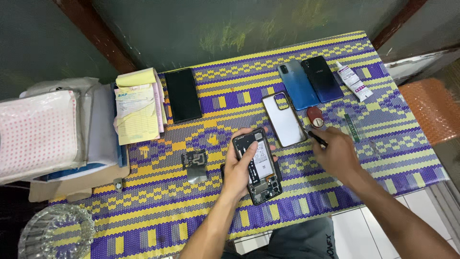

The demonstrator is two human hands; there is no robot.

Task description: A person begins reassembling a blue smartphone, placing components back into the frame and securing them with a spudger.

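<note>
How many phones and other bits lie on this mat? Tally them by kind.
Phones: 4 – opened one in left hand, black, blue, dark blue
Phone back covers: 1
Loose phone parts: 1
Glue tubes: 1
Red round things: 1
Tools: 1 in right hand
Total: 9

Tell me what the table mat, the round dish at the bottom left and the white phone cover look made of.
Table mat: seemingly woven plastic or reed strips, showing a purple and yellow plaited pattern. Round dish: clear, ribbed cut glass, probably. White phone cover: smooth glossy plastic or glass; unclear which.
</note>
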